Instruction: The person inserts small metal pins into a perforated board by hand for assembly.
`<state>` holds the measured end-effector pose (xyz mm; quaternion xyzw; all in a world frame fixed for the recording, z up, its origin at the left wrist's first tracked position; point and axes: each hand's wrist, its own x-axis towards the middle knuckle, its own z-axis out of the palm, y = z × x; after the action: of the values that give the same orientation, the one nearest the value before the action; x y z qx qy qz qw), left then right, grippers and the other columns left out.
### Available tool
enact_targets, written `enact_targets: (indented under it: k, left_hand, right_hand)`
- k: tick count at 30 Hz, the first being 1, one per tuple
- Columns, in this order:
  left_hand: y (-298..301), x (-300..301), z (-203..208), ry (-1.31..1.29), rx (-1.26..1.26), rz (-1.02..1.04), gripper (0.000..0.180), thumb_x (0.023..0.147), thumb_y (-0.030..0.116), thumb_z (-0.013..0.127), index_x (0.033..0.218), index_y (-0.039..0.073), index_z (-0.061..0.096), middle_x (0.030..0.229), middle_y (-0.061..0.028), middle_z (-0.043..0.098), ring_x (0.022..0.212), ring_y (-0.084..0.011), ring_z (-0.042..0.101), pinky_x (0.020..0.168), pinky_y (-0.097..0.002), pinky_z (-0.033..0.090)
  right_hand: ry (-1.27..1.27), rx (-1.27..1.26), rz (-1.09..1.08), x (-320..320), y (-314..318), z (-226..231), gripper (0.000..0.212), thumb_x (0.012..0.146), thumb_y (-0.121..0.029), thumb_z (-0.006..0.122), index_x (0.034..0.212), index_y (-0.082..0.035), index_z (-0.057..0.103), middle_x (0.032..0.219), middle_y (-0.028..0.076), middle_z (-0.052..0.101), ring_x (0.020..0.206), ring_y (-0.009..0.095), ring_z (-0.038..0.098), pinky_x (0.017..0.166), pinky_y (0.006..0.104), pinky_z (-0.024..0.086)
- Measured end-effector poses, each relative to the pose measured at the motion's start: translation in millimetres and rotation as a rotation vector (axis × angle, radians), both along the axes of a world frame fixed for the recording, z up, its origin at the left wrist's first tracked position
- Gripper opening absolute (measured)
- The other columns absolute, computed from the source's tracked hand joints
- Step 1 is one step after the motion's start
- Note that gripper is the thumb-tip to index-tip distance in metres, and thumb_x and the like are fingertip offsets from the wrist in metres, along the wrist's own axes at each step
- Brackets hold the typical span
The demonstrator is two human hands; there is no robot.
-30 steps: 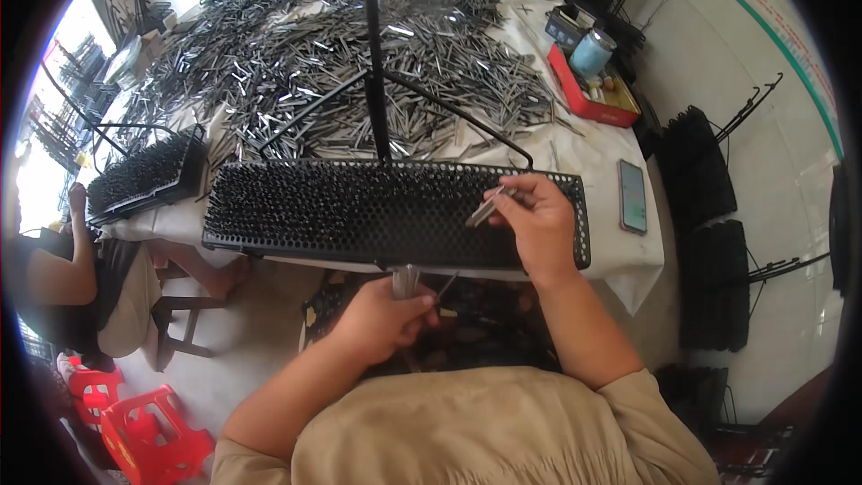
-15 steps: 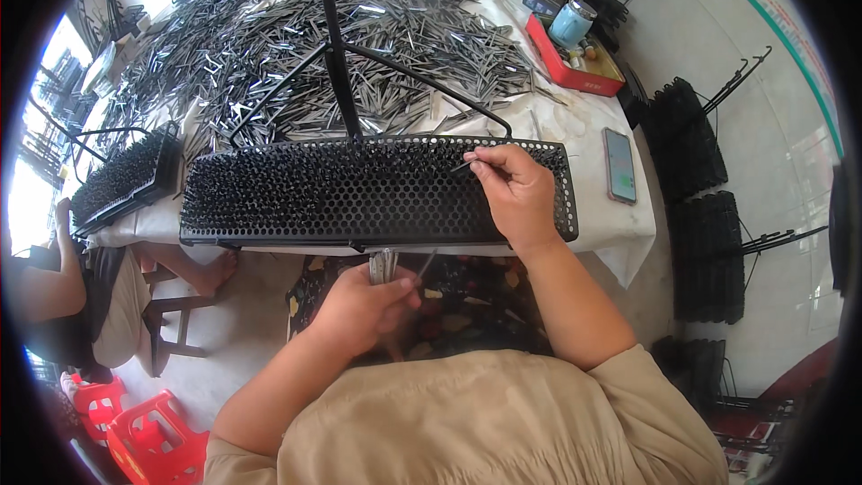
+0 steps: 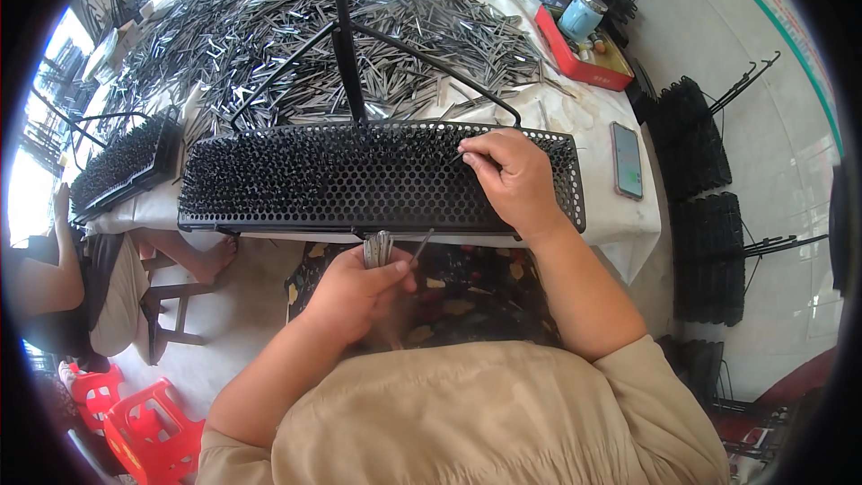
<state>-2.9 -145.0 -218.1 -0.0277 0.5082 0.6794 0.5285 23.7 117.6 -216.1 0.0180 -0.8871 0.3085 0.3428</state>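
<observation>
A long black perforated rack [image 3: 395, 190] lies across the near edge of the table. Slim dark metal strips [image 3: 260, 166] stand in its holes, densely at the left and along the back; bare holes show at the front middle and right end. My right hand [image 3: 516, 181] is over the rack's right part, thumb and fingers pinched on a slim dark strip at the holes; its lower end is hard to make out. Below the rack's front edge, my left hand [image 3: 348, 292] is closed round a bundle of slim metal strips [image 3: 379, 250], with a single strip [image 3: 422, 247] slanting out by the thumb.
A wide heap of loose strips [image 3: 359, 63] covers the table behind the rack's upright black frame [image 3: 344, 54]. At right are a phone [image 3: 627, 160] and a red tray [image 3: 588, 72] with a blue jar [image 3: 582, 16]. Another person [image 3: 81, 278] sits left, beside a second filled rack [image 3: 130, 166].
The view has shifted slightly. My right fingertips have stayed by the same part of the rack, and the strip in them looks less slanted. My left hand has risen nearer the rack's front edge.
</observation>
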Motion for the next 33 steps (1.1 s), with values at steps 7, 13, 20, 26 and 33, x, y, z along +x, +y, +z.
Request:
enact_targets:
  k: [7,13,20,26,33]
  left_hand:
    - [0.2,-1.5,1.2,0.019,-0.021,0.015,0.011,0.094,0.008,0.061,0.104,0.003,0.061,0.082,-0.0053,0.065,0.056,-0.0056,0.045,0.044,-0.0207,0.031]
    - [2.9,-2.2,3.2,0.02,0.008,0.032,0.011,0.094,0.008,0.061,0.104,0.002,0.062,0.083,-0.0058,0.066,0.056,-0.0057,0.046,0.048,-0.0199,0.033]
    - [5.7,-2.8,6.2,-0.002,0.07,0.054,0.009,0.096,0.007,0.058,0.105,0.003,0.058,0.083,-0.0081,0.062,0.053,-0.0068,0.041,0.043,-0.0192,0.03]
    - [16.5,-9.7,18.0,0.031,0.134,0.073,0.011,0.096,0.007,0.058,0.106,0.003,0.057,0.086,-0.009,0.062,0.053,-0.007,0.042,0.042,-0.0194,0.03]
    - [39.4,-10.1,27.2,0.04,0.122,-0.014,0.013,0.096,0.008,0.061,0.108,0.004,0.061,0.081,-0.0053,0.065,0.051,-0.0042,0.041,0.043,-0.0195,0.029]
  right_hand:
    - [-0.001,0.146,-0.025,-6.7,3.7,0.4,0.017,0.077,-0.009,0.076,0.094,-0.011,0.075,0.091,0.007,0.073,0.101,0.029,0.065,0.085,0.0404,0.05]
    - [-0.054,0.128,-0.032,-3.1,4.2,4.3,0.015,0.079,-0.011,0.076,0.094,-0.01,0.075,0.094,0.008,0.074,0.109,0.03,0.064,0.091,0.0406,0.049]
    - [-0.153,0.155,-0.022,6.5,8.4,2.6,0.02,0.081,-0.007,0.075,0.101,-0.006,0.074,0.106,0.01,0.073,0.119,0.033,0.062,0.101,0.0401,0.048]
    - [-0.245,-0.298,-0.13,31.0,-35.0,25.9,0.02,0.086,-0.008,0.073,0.105,-0.003,0.072,0.103,0.008,0.073,0.093,0.018,0.069,0.074,0.0277,0.054]
    - [-0.495,-1.24,0.25,36.0,-28.2,28.1,0.011,0.089,-0.005,0.069,0.099,-0.002,0.066,0.087,0.008,0.071,0.066,0.008,0.059,0.058,0.0198,0.046]
